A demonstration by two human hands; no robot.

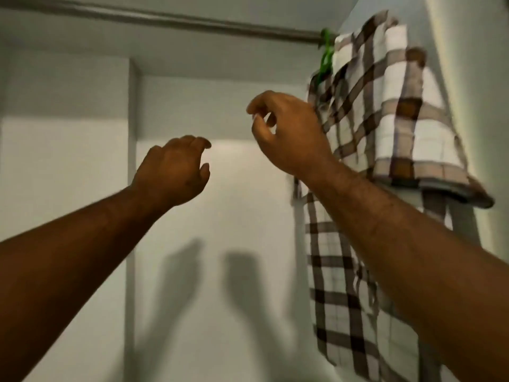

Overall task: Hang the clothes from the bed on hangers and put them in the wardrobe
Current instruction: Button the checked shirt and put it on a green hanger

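Just beside the right hand point(286, 133), checked shirt point(385, 114)

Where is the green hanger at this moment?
In the head view the green hanger is at upper right, hooked on the rail near its right end, carrying the checked shirt, above the right hand.

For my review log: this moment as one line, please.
wardrobe rail: green hanger hooked on | plaid shirt: on hanger | left hand: loosely curled, empty | right hand: loosely curled, empty, by shirt

Checked shirt point(385, 128) hangs on green hanger point(326, 55).
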